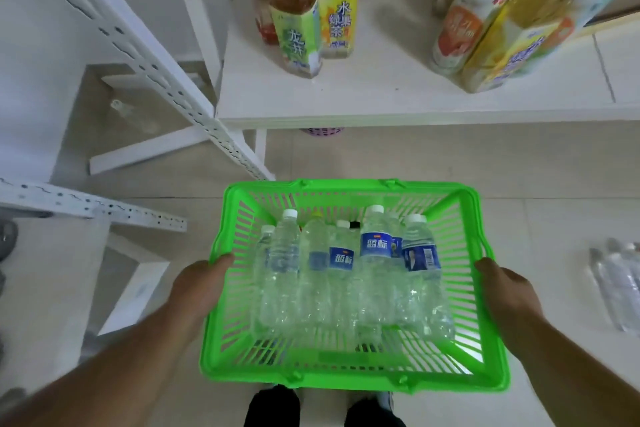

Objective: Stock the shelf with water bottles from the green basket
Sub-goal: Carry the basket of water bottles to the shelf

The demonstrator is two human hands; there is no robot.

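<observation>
A brown tea bottle [293, 10] with a green label stands touching a yellow-labelled tea bottle [336, 0], and a third bottle with a red label [260, 3] shows partly behind them. Right of the brown tea bottle, well apart, stand an orange-labelled white bottle [465, 14] and a big yellow bottle [526, 28]. Below it, a purple basket [322, 131] peeks out and black shoes [273, 406] stand on the tiled floor [381, 156].

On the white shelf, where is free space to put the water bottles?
The white shelf is bare in the middle, between the green-label tea bottle on the left and the yellow-label bottle on the right, and along its front edge. Both back corners are crowded with drinks.
</observation>
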